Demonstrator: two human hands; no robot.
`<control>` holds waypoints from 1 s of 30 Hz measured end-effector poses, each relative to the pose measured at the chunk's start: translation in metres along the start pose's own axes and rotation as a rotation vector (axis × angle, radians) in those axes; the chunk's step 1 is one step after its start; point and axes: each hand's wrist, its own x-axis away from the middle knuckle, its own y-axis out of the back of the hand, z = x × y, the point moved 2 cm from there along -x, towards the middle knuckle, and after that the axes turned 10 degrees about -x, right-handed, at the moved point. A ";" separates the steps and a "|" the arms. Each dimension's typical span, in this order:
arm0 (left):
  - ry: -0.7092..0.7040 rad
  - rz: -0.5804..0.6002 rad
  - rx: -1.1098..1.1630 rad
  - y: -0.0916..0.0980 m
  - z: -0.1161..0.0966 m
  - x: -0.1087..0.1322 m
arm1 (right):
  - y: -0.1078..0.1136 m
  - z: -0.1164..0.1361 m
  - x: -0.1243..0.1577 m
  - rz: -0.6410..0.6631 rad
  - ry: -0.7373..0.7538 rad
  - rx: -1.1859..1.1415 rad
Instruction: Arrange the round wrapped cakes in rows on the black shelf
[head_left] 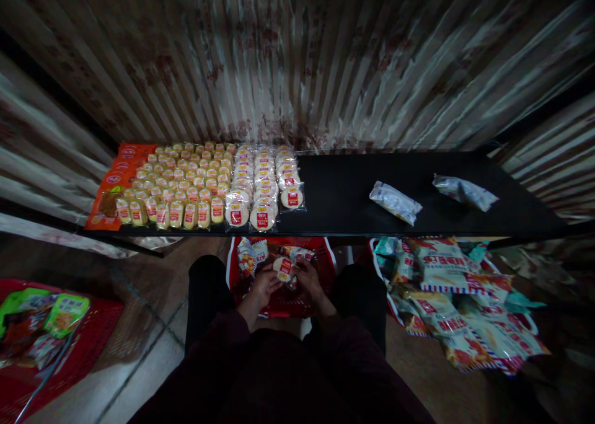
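Observation:
Over a red basket (329, 260) between the knees, my left hand (266, 284) is closed on the left edge of a round, clear-wrapped cracker pack (283, 269) with a red label. My right hand (307, 278) is at the pack's right side, its fingers bent; whether it grips the pack or another wrapper beneath is too dim to tell. Above, on the black shelf (334, 194), similar round packs (263, 216) lie in three overlapping columns. Rows of small yellow wrapped cakes (176, 213) and orange packets (121, 170) lie left of them.
Two white packets (396, 202) lie on the shelf's right part. A basket heaped with large snack bags (446, 325) stands at the lower right. Another red basket (100, 331) with green packets is at the lower left. Pleated curtains (279, 58) hang behind the shelf.

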 end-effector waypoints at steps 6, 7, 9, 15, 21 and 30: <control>-0.019 0.071 -0.284 -0.001 -0.009 0.007 | -0.004 0.012 0.011 0.111 -0.062 -0.010; -0.024 0.089 -0.337 -0.001 -0.011 0.008 | -0.006 0.012 0.012 0.138 -0.068 -0.018; -0.037 0.099 -0.408 -0.001 -0.017 0.009 | -0.007 0.011 0.014 0.160 -0.114 -0.056; -0.065 0.040 -0.398 0.000 -0.034 0.009 | -0.007 0.003 0.012 0.054 -0.253 -0.169; -0.078 -0.066 -0.282 0.003 -0.029 0.012 | -0.004 0.002 0.016 -0.076 -0.208 -0.252; -0.139 -0.051 -0.161 -0.013 -0.022 0.022 | -0.001 0.010 0.025 -0.146 -0.137 -0.389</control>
